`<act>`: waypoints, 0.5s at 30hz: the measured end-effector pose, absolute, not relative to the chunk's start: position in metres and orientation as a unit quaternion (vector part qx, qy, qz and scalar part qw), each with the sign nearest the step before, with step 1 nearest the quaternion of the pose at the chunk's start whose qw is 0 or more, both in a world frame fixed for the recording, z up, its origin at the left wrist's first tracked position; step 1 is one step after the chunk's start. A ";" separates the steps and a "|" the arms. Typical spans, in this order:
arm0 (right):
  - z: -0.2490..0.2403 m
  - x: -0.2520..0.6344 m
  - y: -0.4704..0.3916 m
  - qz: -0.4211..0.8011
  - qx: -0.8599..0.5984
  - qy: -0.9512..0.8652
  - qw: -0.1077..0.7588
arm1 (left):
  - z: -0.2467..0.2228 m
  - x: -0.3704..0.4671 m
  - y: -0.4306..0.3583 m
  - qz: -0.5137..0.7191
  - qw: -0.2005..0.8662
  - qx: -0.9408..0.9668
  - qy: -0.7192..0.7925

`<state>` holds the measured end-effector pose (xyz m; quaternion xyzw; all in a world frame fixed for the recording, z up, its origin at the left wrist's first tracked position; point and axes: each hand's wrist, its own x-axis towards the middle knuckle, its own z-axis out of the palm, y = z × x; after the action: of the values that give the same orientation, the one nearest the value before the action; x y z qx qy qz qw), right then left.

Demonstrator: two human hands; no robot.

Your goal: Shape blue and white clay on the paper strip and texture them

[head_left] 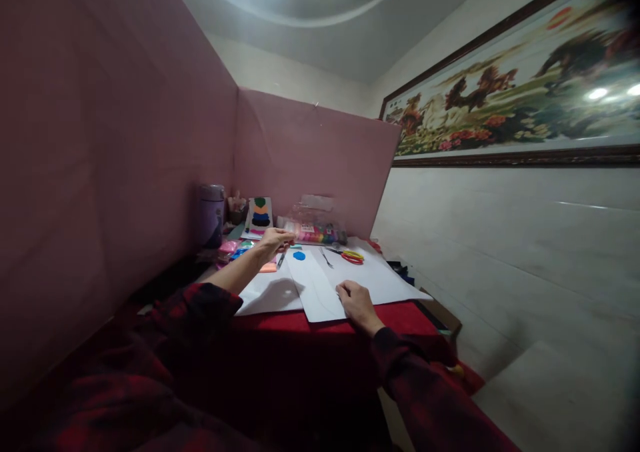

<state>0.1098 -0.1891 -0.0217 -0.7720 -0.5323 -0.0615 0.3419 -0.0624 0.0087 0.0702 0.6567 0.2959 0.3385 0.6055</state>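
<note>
My left hand (278, 239) hovers over the far part of the table, thumb and fingers pinched together. Whatever lies between those fingertips is too small to make out. Just below it, a flat blue blob (299, 256) sits near the far end of a narrow white sheet (320, 297). My right hand (356, 300) rests with curled fingers at the right edge of this sheet; whether it grips anything is hidden. Between the hands and farther back lie a thin metal tool (327, 259) and scissors (353, 257) with yellow and red handles. A slim dark tool (281, 260) lies under my left hand.
A larger white sheet (395, 289) covers the red tablecloth (280, 325). Behind stand a purple flask (212, 215), a card with coloured shapes (260, 215) and a clear pack of colourful pieces (315, 231). Colourful packets (233, 249) lie left. Pink panels (310, 152) enclose the back and left.
</note>
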 end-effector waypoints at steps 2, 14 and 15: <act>-0.021 0.110 -0.189 -0.053 -0.774 -0.533 0.338 | 0.069 -0.070 -0.002 0.337 0.596 0.657 0.316; -0.017 0.110 -0.187 0.010 -0.777 -0.519 0.355 | 0.029 -0.069 -0.048 0.321 0.542 0.679 0.378; -0.017 0.110 -0.188 0.016 -0.777 -0.516 0.361 | 0.027 -0.066 -0.050 0.321 0.536 0.683 0.379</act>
<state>0.1101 -0.1876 -0.0170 -0.7767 -0.5161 0.0159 0.3609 -0.0661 -0.0497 0.0273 0.6825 0.3793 0.3214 0.5358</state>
